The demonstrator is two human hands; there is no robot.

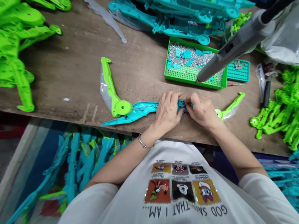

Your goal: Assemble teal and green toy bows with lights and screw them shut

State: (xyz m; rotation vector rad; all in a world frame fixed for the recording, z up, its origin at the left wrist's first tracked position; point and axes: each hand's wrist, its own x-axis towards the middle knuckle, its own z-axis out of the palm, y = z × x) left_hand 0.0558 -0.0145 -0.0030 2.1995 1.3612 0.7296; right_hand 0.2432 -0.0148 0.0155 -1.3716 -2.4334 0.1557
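Note:
A teal plastic toy bow part (143, 110) lies near the table's front edge. One bright green limb (108, 84) with a clear fin points up from its left end, and another green limb (233, 107) sticks out at the right. My left hand (168, 112) is closed over the teal body, fingers across its top and thumb at the near side. Just right of it, my right hand (202, 111) has its fingertips pinched together at the bow's middle. What those fingertips hold is too small and covered to make out.
A green tray (196, 80) holds screws and small teal pieces, with a grey power screwdriver (227, 50) hanging over it. A small teal tray (239, 71) stands beside it. Piles of green parts (1, 44) and teal parts (177, 6) surround the work. Teal pieces (73, 163) lie below the table.

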